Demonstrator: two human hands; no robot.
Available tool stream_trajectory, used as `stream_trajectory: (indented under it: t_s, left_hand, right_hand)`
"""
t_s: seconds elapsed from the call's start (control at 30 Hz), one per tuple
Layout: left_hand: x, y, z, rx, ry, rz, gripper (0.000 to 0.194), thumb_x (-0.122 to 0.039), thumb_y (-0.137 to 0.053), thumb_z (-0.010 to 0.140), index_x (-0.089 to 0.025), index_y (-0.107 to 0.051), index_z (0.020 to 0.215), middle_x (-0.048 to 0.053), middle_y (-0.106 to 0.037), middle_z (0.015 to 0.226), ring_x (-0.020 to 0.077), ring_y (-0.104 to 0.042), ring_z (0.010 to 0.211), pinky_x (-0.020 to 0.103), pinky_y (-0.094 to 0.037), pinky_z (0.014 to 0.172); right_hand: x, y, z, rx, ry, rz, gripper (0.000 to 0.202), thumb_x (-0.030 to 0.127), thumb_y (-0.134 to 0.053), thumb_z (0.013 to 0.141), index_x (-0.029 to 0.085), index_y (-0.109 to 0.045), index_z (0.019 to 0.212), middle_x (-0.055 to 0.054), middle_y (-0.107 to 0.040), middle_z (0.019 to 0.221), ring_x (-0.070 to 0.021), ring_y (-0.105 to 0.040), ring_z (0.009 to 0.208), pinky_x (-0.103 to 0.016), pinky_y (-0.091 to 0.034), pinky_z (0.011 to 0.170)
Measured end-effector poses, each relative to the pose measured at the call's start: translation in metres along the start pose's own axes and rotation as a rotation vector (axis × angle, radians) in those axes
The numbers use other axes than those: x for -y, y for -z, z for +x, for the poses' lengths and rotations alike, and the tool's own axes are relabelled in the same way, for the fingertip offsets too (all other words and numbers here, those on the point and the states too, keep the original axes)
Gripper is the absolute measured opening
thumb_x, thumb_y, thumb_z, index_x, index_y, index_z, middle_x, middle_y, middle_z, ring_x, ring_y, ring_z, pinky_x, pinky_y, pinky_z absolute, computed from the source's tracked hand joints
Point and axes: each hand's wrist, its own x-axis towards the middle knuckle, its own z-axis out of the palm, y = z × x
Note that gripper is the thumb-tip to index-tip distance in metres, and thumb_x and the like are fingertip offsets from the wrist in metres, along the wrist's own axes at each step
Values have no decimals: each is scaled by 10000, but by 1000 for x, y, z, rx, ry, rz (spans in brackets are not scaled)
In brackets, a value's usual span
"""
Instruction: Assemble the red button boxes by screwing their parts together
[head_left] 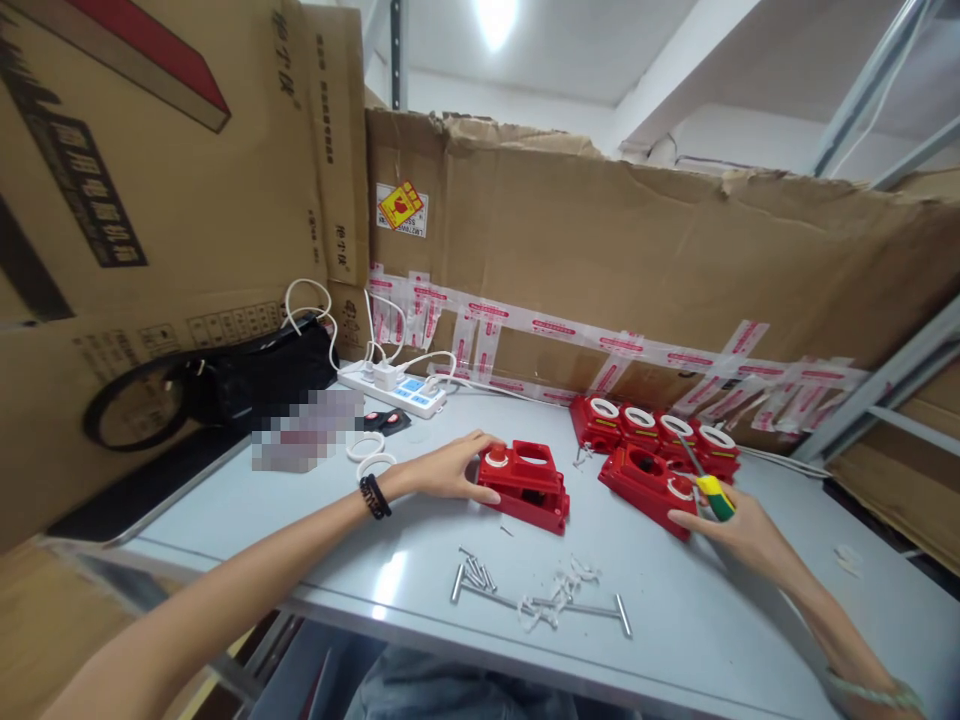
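Note:
My left hand (456, 468) grips the left end of a red housing (534, 508), thumb on the near side and fingers over the back. The housing's upper part, with a round red knob and an oval opening, sits tilted on its base. My right hand (739, 525) holds a screwdriver (718, 497) with a yellow and green handle, its shaft pointing up and left. The thumb of that hand also touches the right end of a second red housing (636, 483). A small screw (507, 531) lies just in front of the first housing.
Several red housings with white rings (658, 430) stand at the back right. Near the front edge lie T-shaped metal tools (600, 609), metal screws (478, 573) and plastic scraps (574, 578). A power strip (412, 392), white rings (375, 464) and a black bag (262, 375) are left.

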Motion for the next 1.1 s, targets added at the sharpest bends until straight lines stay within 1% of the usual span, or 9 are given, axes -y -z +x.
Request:
stream_trajectory:
  t_s: [0.17,0.27,0.33,0.4,0.63,0.87,0.93,1.0,1.1]
  left_hand:
    - [-11,-1,-3,23,69,-30,584,-524,-610,757,-181,-434,1196,93,-547,1114,235,-551,970,348,-442,837]
    - [-14,-3,-4,36,97,-52,598,-537,-593,771,-178,-412,1214,98,-579,1099,238,-574,933,351,-453,803]
    - [-16,-5,-4,33,72,-79,597,-520,-563,804,-179,-384,1260,111,-564,1159,243,-565,997,363,-445,857]
    - [-17,-6,-5,19,6,-104,583,-483,-537,837,-186,-357,1305,117,-519,1242,246,-524,1100,372,-412,940]
    - [-18,-2,-6,-85,-84,-70,682,-418,-609,789,-221,-301,1365,116,-450,1258,259,-474,1140,410,-393,986]
    - [-27,-2,-2,-319,-58,-93,649,-415,-659,732,-227,-390,1293,97,-476,1246,263,-487,1112,451,-401,969]
    - [-35,-5,2,-368,-53,-154,649,-428,-666,728,-218,-398,1281,104,-476,1270,267,-486,1125,460,-396,976]
    - [-47,-11,7,-402,-42,-241,658,-414,-683,721,-194,-400,1272,123,-484,1278,270,-499,1119,460,-398,974]
    - [-67,-23,15,-386,-44,-388,651,-380,-719,698,-178,-420,1240,134,-536,1223,263,-550,1061,439,-437,930]
  right_hand:
    - [20,9,-6,-189,80,-79,335,549,-565,737,218,-517,736,-58,-591,798,-227,-563,767,-333,-428,686]
    - [46,5,-11,15,128,-85,368,561,-440,822,219,-509,703,-15,-567,644,-180,-523,594,-293,-397,579]
    - [63,-3,-13,188,183,-137,366,548,-428,835,216,-546,737,-27,-619,679,-186,-545,603,-287,-384,575]
    - [76,-13,-13,258,188,-225,360,535,-417,844,217,-571,772,-47,-659,725,-213,-579,641,-292,-369,576]
    - [96,-33,-14,342,139,-403,298,460,-421,858,218,-591,823,-88,-695,838,-296,-631,808,-306,-337,580]
    - [93,-36,-19,298,152,-462,294,441,-427,862,204,-594,908,-115,-677,878,-315,-639,808,-370,-425,619]
    - [101,-36,-19,205,203,-306,367,478,-490,828,200,-571,1055,-142,-647,1031,-328,-615,940,-432,-468,726]
    - [118,-35,-20,150,300,23,575,500,-551,795,211,-428,1277,-148,-532,1273,-315,-517,1149,-478,-437,902]
    - [153,-36,-21,222,383,593,644,454,-552,819,265,-291,1377,-94,-436,1394,-252,-435,1258,-456,-393,1008]
